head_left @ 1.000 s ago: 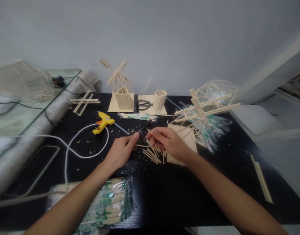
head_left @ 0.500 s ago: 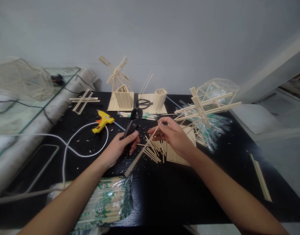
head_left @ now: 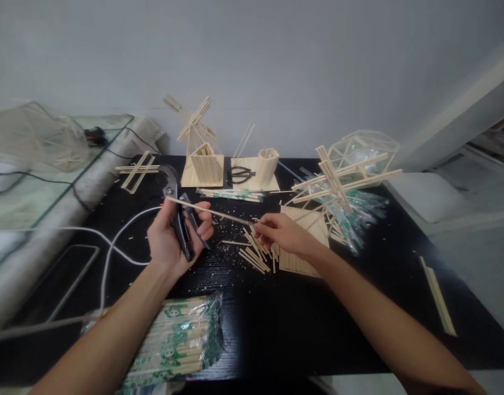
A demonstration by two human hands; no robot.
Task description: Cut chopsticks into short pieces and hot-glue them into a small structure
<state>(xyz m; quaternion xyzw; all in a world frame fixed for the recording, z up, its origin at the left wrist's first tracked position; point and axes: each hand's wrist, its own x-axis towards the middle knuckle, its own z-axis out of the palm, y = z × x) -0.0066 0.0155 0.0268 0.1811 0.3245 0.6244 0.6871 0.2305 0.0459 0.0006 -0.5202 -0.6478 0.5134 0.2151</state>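
My left hand (head_left: 163, 241) is closed around the black handles of a hand cutter (head_left: 179, 226), whose curved grey jaw points up and away. A thin wooden chopstick (head_left: 219, 212) runs between my hands; its left end lies at my left thumb, across the cutter. Fingertips of my right hand (head_left: 282, 233) pinch the chopstick's other end. Just under that hand, several short cut sticks (head_left: 254, 258) lie in a loose heap. Beside them is a flat panel of sticks (head_left: 295, 258), partly covered by my right forearm.
Stick windmill models (head_left: 206, 167) stand at the back, with black scissors (head_left: 241, 174) between them. A larger stick frame (head_left: 338, 184) is at right above wrapped chopsticks (head_left: 358, 219). A chopstick pack (head_left: 181, 334) lies in front. A white cable (head_left: 107, 258) loops at left.
My left hand has turned palm up and moved left, bringing the cutter upright and covering the glue gun. My right hand has lowered slightly, and the chopstick has swung up to meet my left thumb.
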